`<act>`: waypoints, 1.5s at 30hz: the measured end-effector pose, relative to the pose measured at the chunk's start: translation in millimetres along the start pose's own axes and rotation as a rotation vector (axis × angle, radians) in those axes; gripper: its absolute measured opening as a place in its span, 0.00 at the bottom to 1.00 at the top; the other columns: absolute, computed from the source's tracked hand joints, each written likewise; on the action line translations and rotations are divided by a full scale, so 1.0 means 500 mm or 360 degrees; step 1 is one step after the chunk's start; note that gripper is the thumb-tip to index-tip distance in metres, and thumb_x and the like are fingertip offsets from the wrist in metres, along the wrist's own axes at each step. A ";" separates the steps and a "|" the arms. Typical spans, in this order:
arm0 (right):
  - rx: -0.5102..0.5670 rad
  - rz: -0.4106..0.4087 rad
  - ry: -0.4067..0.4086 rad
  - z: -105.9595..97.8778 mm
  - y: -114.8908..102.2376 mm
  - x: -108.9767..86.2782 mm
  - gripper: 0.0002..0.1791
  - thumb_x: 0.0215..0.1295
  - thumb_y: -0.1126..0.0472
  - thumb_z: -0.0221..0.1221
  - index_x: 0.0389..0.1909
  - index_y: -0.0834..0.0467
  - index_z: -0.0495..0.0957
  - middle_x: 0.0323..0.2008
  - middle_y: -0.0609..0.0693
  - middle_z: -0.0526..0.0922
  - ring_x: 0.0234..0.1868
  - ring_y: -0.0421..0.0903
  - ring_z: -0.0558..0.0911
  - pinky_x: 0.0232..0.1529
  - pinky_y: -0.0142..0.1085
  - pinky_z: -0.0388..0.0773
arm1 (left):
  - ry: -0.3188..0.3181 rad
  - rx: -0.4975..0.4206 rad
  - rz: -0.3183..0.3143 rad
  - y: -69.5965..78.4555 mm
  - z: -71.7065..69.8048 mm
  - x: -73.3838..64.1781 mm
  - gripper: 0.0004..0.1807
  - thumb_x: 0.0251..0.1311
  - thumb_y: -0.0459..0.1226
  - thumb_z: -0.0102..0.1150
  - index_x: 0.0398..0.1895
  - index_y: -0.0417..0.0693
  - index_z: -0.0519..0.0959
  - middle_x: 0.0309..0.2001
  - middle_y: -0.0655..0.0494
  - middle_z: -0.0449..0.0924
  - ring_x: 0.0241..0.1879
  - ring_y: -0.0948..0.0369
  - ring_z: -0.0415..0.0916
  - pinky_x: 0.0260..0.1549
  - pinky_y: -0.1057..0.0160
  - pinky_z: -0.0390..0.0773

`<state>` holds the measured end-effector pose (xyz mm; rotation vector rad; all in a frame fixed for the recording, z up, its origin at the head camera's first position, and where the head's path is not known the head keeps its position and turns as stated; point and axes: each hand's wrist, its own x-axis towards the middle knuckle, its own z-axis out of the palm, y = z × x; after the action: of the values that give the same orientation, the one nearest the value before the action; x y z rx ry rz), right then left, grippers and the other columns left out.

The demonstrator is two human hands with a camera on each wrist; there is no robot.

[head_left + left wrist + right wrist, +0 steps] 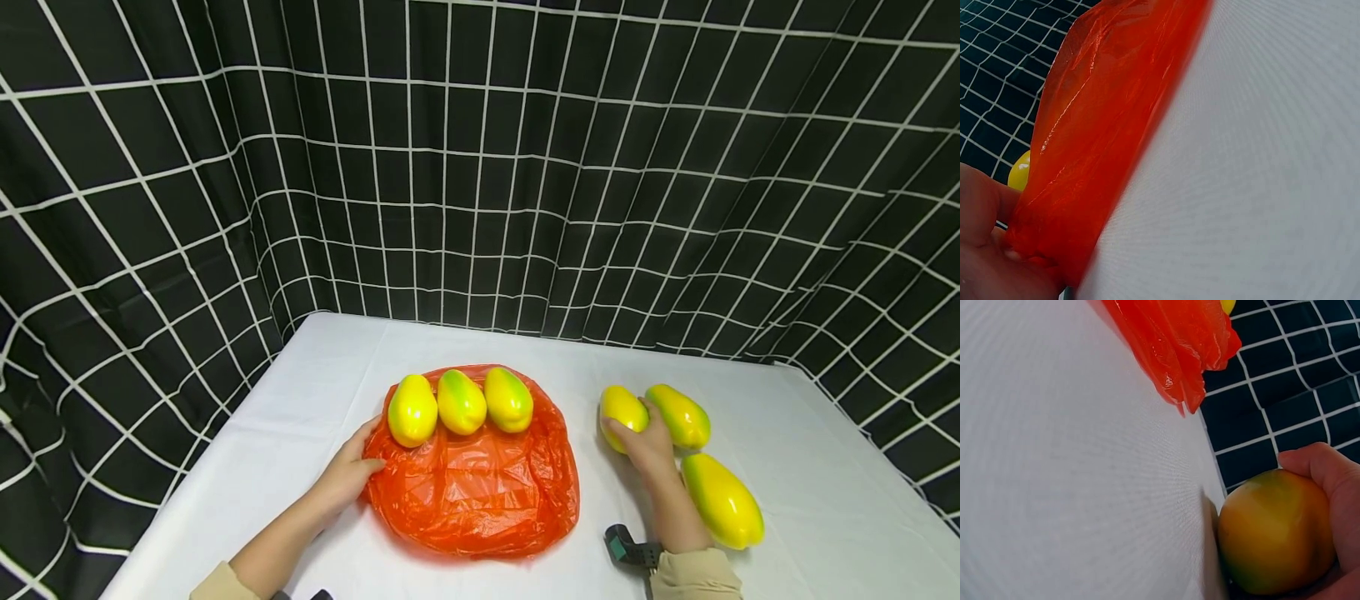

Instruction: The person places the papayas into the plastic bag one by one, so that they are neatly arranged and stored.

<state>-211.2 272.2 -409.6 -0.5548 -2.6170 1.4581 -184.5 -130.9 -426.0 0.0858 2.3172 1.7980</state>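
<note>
My left hand (350,472) grips the left edge of a red plastic bag (480,500) spread on the table. The left wrist view shows the bag's thin film (1097,125) bunched at the fingers. Three glossy yellow-green papayas (461,403) lie in a row on the far part of the bag. To the right of the bag, my right hand (647,437) grips another papaya (621,410), thumb on its near side. In the right wrist view this papaya (1275,534) sits inside the curled hand, close over the white surface.
Right beside the right hand lies one papaya (678,415), and a larger one (723,502) lies nearer, next to the forearm. A white cloth (330,358) covers the table. Black curtains with a white grid (480,183) stand around its back and sides.
</note>
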 end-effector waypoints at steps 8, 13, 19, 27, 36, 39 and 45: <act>-0.0044 0.0021 -0.0024 -0.001 -0.005 0.000 0.50 0.58 0.51 0.59 0.72 0.63 0.39 0.70 0.68 0.48 0.67 0.63 0.55 0.69 0.57 0.50 | 0.0005 0.0022 -0.0001 -0.001 0.000 0.000 0.36 0.57 0.25 0.42 0.72 0.41 0.48 0.72 0.37 0.45 0.71 0.39 0.41 0.67 0.40 0.44; -0.0052 0.0039 -0.0030 -0.004 -0.019 -0.005 0.50 0.58 0.49 0.58 0.72 0.62 0.39 0.71 0.68 0.46 0.67 0.64 0.55 0.69 0.58 0.50 | 0.0012 0.0032 0.0004 0.001 0.001 -0.001 0.36 0.57 0.25 0.43 0.72 0.41 0.49 0.72 0.36 0.46 0.71 0.39 0.41 0.67 0.39 0.45; -0.0038 -0.0012 -0.0013 -0.012 -0.039 -0.012 0.51 0.58 0.50 0.60 0.72 0.63 0.40 0.70 0.68 0.48 0.66 0.64 0.56 0.68 0.57 0.53 | 0.0004 0.0040 0.0020 0.002 0.001 0.000 0.36 0.57 0.25 0.43 0.72 0.40 0.48 0.72 0.36 0.46 0.71 0.39 0.41 0.67 0.39 0.45; -0.0092 -0.0039 0.0012 -0.024 -0.079 -0.018 0.48 0.58 0.50 0.59 0.73 0.59 0.42 0.69 0.67 0.52 0.62 0.63 0.59 0.63 0.59 0.59 | -0.0001 0.0043 0.0022 0.001 0.000 0.001 0.36 0.57 0.25 0.43 0.71 0.40 0.48 0.71 0.35 0.46 0.70 0.38 0.42 0.67 0.38 0.47; -0.0125 -0.0095 0.0019 -0.036 -0.137 -0.036 0.49 0.57 0.48 0.59 0.73 0.55 0.42 0.66 0.65 0.58 0.58 0.61 0.61 0.54 0.54 0.67 | 0.0011 0.0027 0.0009 0.000 0.000 -0.001 0.36 0.57 0.25 0.43 0.71 0.41 0.50 0.71 0.37 0.48 0.70 0.40 0.45 0.67 0.39 0.49; -0.0119 -0.0102 0.0010 -0.035 -0.150 -0.044 0.49 0.57 0.47 0.59 0.73 0.54 0.42 0.65 0.64 0.59 0.58 0.61 0.62 0.52 0.53 0.68 | 0.0011 0.0028 0.0005 0.000 0.001 0.000 0.36 0.57 0.25 0.43 0.71 0.42 0.50 0.72 0.37 0.48 0.71 0.40 0.44 0.67 0.39 0.48; -0.0061 -0.0094 -0.0054 -0.019 -0.166 -0.063 0.48 0.57 0.47 0.59 0.73 0.52 0.43 0.64 0.63 0.59 0.57 0.59 0.62 0.53 0.52 0.69 | 0.0005 0.0024 0.0006 0.000 0.000 -0.001 0.36 0.57 0.25 0.43 0.71 0.41 0.49 0.72 0.37 0.47 0.71 0.40 0.44 0.67 0.39 0.49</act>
<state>-201.5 229.0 -331.8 -0.4564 -2.6685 1.4154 -184.2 -131.0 -425.8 0.0901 2.3347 1.7840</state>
